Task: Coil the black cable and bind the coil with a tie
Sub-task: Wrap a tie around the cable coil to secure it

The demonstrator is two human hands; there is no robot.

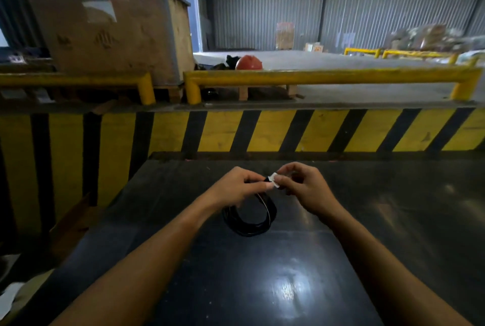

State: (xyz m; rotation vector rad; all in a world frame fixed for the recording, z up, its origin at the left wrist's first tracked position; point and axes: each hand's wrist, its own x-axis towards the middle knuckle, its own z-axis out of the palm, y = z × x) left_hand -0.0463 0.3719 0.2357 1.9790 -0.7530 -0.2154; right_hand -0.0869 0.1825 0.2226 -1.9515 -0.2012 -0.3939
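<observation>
Both forearms reach fwd; left hand [235, 187] fingers grip cable coil [249, 216], right hand [305, 189] fingers pinch white tie [273, 179].

Coiled black cable [249, 216] stands on edge on the dark glossy tabletop [262, 273], near its far middle. Left hand [233, 189] grips the coil's upper left; right hand [305, 189] is at its upper right. Small white tie [273, 180] sits between both hands, on the coil's top. Behind the table: striped barrier wall [262, 130]; above it, yellow metal rail [328, 76]. Large cardboard box [110, 34] far left; round red helmet [248, 62] right of it.
</observation>
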